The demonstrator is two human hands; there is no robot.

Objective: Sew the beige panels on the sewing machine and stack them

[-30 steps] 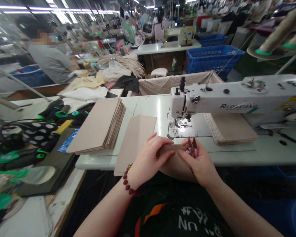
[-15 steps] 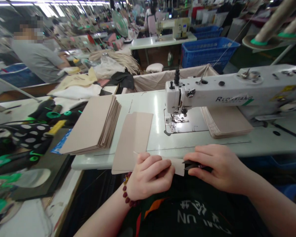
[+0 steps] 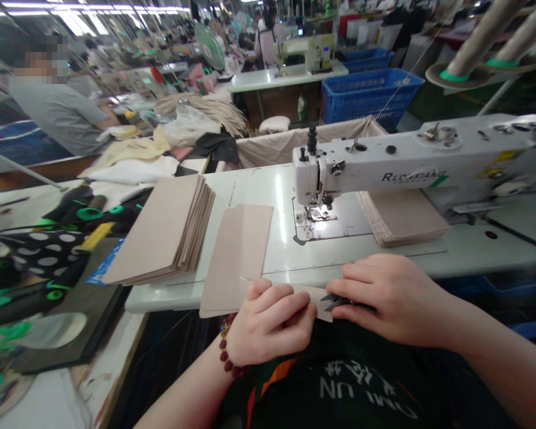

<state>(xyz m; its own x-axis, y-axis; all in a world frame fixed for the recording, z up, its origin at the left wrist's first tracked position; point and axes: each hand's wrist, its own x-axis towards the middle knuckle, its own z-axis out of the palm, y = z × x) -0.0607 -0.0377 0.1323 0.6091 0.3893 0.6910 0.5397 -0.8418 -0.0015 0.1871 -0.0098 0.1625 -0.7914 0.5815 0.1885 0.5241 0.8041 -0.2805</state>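
My left hand (image 3: pixel 272 322), with a beaded bracelet at the wrist, is closed on a small beige piece (image 3: pixel 317 298) at the table's front edge. My right hand (image 3: pixel 379 298) grips dark thread snips (image 3: pixel 339 302), whose blades lie over the right end of that piece. Beige panels (image 3: pixel 236 256) lie flat just beyond my left hand. Further left sits a thick stack of beige panels (image 3: pixel 154 229). Another beige stack (image 3: pixel 406 217) rests under the arm of the white sewing machine (image 3: pixel 366 158).
Spools and a polka-dot cloth (image 3: pixel 49 250) crowd the left side. Behind the machine table (image 3: pixel 245 185) are a cloth-lined bin (image 3: pixel 272 149) and a blue basket (image 3: pixel 368 98). A person in grey (image 3: pixel 62 113) works at the far left.
The snips' blades have moved onto the end of the beige piece and look closer together. The whole view has shifted slightly, with the machine a little further left.
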